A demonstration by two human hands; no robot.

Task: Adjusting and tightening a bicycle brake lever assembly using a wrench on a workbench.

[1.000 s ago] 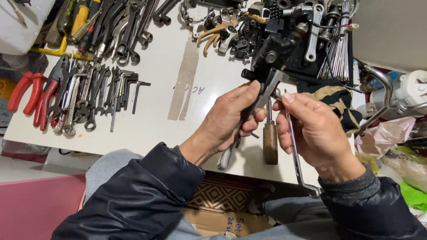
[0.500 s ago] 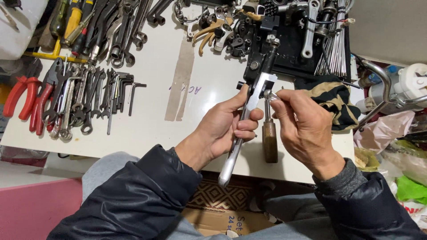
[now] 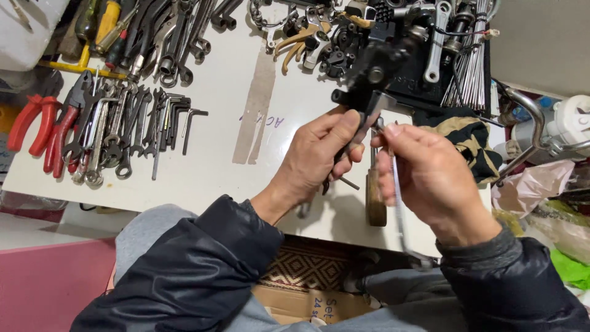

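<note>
Head view shows the left hand clamping a metal tool near the workbench's front edge. Right hand pinches a thin rod, seemingly adjusting; steady alignment seems needed next.

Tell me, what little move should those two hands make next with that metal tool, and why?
Probably a small turn of the thin rod by the right hand. Its fingertips pinch the rod's top right at the jaw end of the metal tool, which the left hand grips steady above the white table.
</note>
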